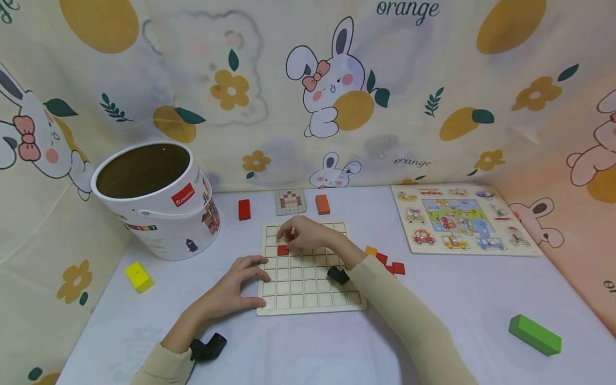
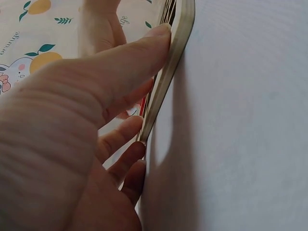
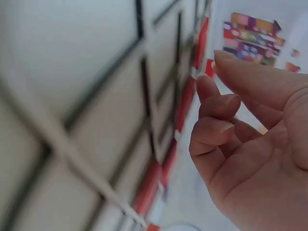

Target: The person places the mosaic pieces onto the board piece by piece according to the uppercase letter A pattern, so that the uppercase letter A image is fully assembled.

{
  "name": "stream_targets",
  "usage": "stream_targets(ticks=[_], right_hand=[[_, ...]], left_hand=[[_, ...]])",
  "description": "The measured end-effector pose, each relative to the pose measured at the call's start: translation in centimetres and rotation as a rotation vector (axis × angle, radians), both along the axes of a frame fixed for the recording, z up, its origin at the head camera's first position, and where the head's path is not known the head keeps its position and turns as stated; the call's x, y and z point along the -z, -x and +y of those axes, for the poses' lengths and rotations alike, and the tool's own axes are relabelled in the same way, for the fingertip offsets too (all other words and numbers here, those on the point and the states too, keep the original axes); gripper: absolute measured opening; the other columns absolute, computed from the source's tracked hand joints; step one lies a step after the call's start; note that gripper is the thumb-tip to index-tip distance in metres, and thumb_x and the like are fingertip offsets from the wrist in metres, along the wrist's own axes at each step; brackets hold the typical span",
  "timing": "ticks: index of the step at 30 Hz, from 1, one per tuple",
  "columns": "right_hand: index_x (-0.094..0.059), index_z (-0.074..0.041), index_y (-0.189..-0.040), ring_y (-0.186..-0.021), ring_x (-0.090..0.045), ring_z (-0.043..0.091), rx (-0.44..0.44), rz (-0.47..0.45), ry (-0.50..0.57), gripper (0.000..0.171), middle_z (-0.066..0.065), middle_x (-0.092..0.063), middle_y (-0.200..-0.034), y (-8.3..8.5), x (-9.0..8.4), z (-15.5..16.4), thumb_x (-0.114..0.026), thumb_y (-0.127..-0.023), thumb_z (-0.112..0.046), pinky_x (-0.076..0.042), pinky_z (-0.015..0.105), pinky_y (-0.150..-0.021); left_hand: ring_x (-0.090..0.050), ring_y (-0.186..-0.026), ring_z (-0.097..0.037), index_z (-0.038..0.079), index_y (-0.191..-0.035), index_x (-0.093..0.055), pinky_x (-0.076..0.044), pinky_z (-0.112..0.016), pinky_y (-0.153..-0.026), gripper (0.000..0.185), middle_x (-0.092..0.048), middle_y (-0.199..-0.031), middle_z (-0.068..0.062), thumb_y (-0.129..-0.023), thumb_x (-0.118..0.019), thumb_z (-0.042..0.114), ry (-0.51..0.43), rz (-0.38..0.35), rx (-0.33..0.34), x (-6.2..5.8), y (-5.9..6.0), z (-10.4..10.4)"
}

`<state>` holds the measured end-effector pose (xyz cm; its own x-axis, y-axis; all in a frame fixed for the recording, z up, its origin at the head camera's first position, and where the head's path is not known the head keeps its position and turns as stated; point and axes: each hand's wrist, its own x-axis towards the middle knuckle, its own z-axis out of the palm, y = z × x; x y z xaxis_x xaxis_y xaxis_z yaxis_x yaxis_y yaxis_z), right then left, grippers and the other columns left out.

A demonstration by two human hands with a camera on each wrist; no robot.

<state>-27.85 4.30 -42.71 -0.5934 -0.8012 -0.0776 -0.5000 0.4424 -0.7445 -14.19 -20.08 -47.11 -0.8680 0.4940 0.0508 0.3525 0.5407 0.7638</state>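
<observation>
A wooden grid board (image 1: 308,291) lies flat in the middle of the table, with one red tile (image 1: 283,249) set in a cell near its top left. My right hand (image 1: 300,232) hovers just above and right of that tile. In the right wrist view this right hand (image 3: 240,144) has loosely curled fingers with nothing between them, beside the blurred board (image 3: 96,96). My left hand (image 1: 240,280) rests on the board's left edge. Its thumb (image 2: 130,67) lies straight against the board edge (image 2: 178,43), fingers on the board's face.
A white bucket (image 1: 154,198) stands tilted at the back left, with a yellow block (image 1: 139,276) in front of it. Behind the board lie a red block (image 1: 244,209), a pattern card (image 1: 291,202) and an orange block (image 1: 322,204). Loose tiles (image 1: 387,262), a vehicle puzzle (image 1: 462,218) and a green block (image 1: 535,334) lie to the right.
</observation>
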Motion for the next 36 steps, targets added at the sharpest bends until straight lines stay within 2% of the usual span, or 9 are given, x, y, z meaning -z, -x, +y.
stream_targets(ticks=[5, 9, 15, 19, 24, 29, 32, 36], right_hand=[[-0.067, 0.004, -0.118, -0.080, -0.060, 0.019, 0.043, 0.007, 0.050, 0.027, 0.008, -0.066, -0.092, -0.6, -1.8, 4.5, -0.066, -0.092, 0.001, -0.053, 0.029, -0.073], [-0.066, 0.003, -0.120, -0.087, -0.061, 0.021, 0.137, -0.007, 0.031, 0.029, 0.008, -0.067, -0.096, -2.2, -2.4, 10.3, -0.067, -0.091, -0.001, -0.055, 0.033, -0.079], [-0.065, 0.001, -0.121, -0.099, -0.057, 0.027, 0.295, -0.030, 0.003, 0.032, 0.013, -0.067, -0.108, -5.1, -1.1, 18.7, -0.070, -0.089, -0.001, -0.052, 0.033, -0.083], [-0.064, 0.000, -0.122, -0.102, -0.055, 0.029, 0.372, -0.045, 0.013, 0.039, 0.013, -0.065, -0.114, -6.9, -0.1, 22.2, -0.074, -0.085, 0.000, -0.051, 0.029, -0.081], [-0.063, 0.001, -0.122, -0.099, -0.056, 0.029, 0.379, -0.034, 0.025, 0.042, 0.013, -0.064, -0.113, -8.1, 0.7, 23.9, -0.077, -0.082, 0.000, -0.053, 0.028, -0.081], [-0.065, 0.002, -0.117, -0.088, -0.054, 0.026, 0.357, 0.003, 0.036, 0.037, 0.009, -0.063, -0.098, -8.4, 0.9, 23.8, -0.077, -0.082, 0.001, -0.051, 0.023, -0.073], [-0.067, 0.001, -0.114, -0.086, -0.053, 0.024, 0.366, 0.001, 0.006, 0.034, 0.006, -0.062, -0.095, -8.5, 0.8, 23.5, -0.077, -0.082, 0.001, -0.050, 0.022, -0.072], [-0.068, 0.000, -0.110, -0.088, -0.055, 0.023, 0.378, -0.014, -0.045, 0.029, 0.005, -0.065, -0.098, -8.7, 0.4, 23.2, -0.077, -0.082, 0.001, -0.050, 0.023, -0.075]], left_hand=[[-0.027, -0.143, -0.032, 0.029, -0.109, -0.067, -0.027, -0.064, -0.112, 0.039, -0.042, -0.150, -0.002, -0.077, -0.086, 0.035, 0.006, -0.008, -0.005, 0.1, 0.0, 0.2], [-0.027, -0.143, -0.031, 0.030, -0.109, -0.067, -0.028, -0.062, -0.113, 0.039, -0.042, -0.150, -0.001, -0.076, -0.087, 0.035, 0.011, -0.017, -0.008, 0.1, 0.1, 0.3], [-0.027, -0.143, -0.031, 0.030, -0.109, -0.067, -0.028, -0.061, -0.113, 0.039, -0.041, -0.150, -0.001, -0.076, -0.087, 0.035, 0.019, -0.021, -0.015, 0.1, 0.1, 0.4], [-0.027, -0.143, -0.032, 0.029, -0.108, -0.067, -0.028, -0.062, -0.113, 0.039, -0.042, -0.150, -0.002, -0.076, -0.087, 0.036, 0.014, -0.020, -0.018, 0.1, -0.1, 0.4], [-0.027, -0.143, -0.032, 0.028, -0.108, -0.067, -0.028, -0.062, -0.113, 0.039, -0.042, -0.150, -0.003, -0.076, -0.087, 0.035, 0.013, -0.018, -0.023, 0.1, -0.2, 0.4], [-0.027, -0.143, -0.032, 0.029, -0.109, -0.067, -0.028, -0.062, -0.113, 0.038, -0.041, -0.151, -0.003, -0.077, -0.086, 0.036, 0.023, -0.022, -0.019, 0.0, -0.1, 0.1], [-0.027, -0.144, -0.032, 0.030, -0.110, -0.067, -0.028, -0.061, -0.113, 0.036, -0.041, -0.151, -0.001, -0.078, -0.085, 0.034, 0.025, -0.032, -0.017, -0.1, 0.0, -0.1], [-0.029, -0.144, -0.032, 0.029, -0.110, -0.069, -0.027, -0.061, -0.113, 0.034, -0.042, -0.151, 0.000, -0.080, -0.084, 0.030, 0.012, -0.036, -0.011, -0.3, 0.0, -0.3]])
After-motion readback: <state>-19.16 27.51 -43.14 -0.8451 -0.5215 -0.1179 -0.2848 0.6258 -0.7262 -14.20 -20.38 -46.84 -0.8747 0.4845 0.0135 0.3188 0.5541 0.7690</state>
